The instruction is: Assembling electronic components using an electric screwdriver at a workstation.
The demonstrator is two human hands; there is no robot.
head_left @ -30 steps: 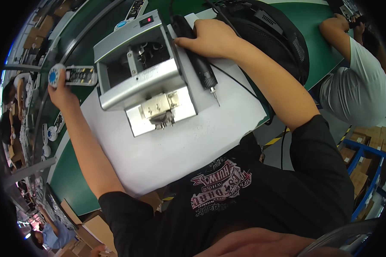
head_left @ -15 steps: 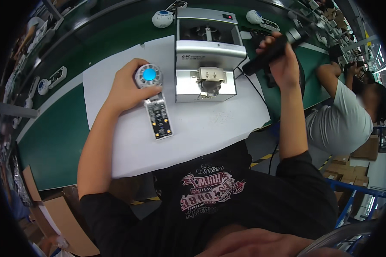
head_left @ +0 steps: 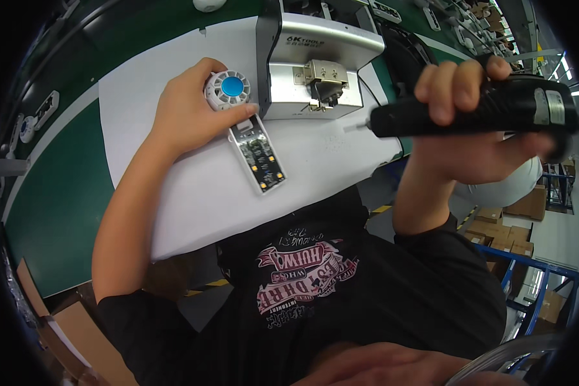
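Observation:
My left hand (head_left: 190, 112) grips the round white head of an electronic device (head_left: 258, 157) with a blue disc on top. The device's straight white body, with a bare circuit board and small yellow parts, stretches toward me over the white sheet. My right hand (head_left: 460, 122) is wrapped round a black electric screwdriver (head_left: 399, 119), held raised and roughly level. Its thin bit points left, toward the sheet, apart from the device. Behind and between the hands stands a silver screw feeder (head_left: 321, 48) with a small metal outlet block (head_left: 327, 80) on its front.
The white sheet (head_left: 199, 215) covers part of the green bench (head_left: 58, 212). A black cable runs beside the feeder's right side. More white devices (head_left: 45, 109) lie along the far belt. Cardboard boxes (head_left: 505, 231) and a blue rack (head_left: 527, 283) stand at right.
My right hand has brought the screwdriver from beside the feeder nearer to me and turned its bit to the left. The device has tilted slightly in my left hand. The head view has shifted.

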